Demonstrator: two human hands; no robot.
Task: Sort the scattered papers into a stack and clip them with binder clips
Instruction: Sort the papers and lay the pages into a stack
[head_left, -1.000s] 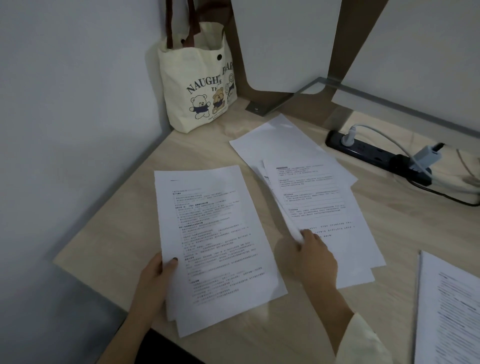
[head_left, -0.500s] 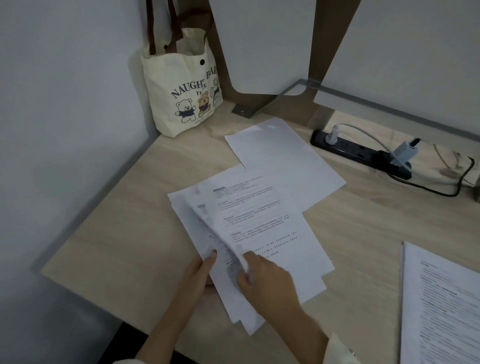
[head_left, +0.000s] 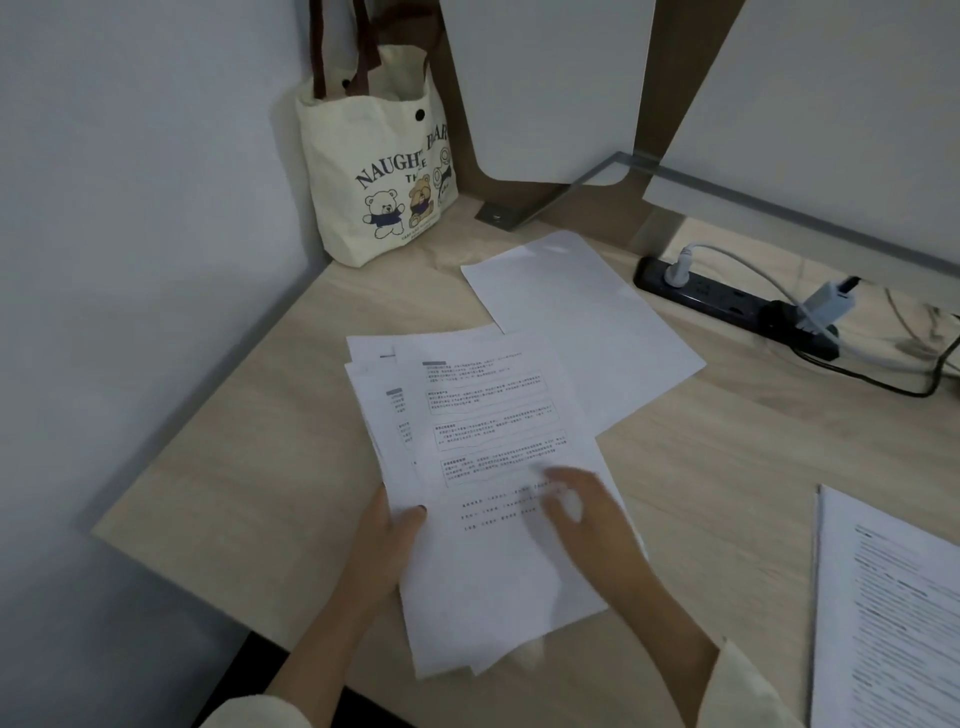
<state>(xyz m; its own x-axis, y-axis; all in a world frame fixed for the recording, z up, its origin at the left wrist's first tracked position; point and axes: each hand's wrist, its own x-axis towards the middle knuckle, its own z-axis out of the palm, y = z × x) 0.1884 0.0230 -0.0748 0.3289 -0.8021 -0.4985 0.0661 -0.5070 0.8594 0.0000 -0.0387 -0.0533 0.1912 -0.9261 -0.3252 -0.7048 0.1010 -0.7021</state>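
My right hand (head_left: 582, 514) is motion-blurred over the printed stack (head_left: 493, 467) at the near middle of the bench (head_left: 234, 441), so I cannot tell how its fingers sit; my left hand (head_left: 387, 540) pinches the stack's left edge, thumb on top. The print is too small to read, a second pile (head_left: 893, 613) is cut off at the right edge, and the far-left tote bag (head_left: 384, 171) reads "NAUGHT…", the rest lost in a fold.

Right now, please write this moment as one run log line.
left hand: grips paper pile edge | right hand: over pile, blurred | blank sheet: apart | binder clips: unseen
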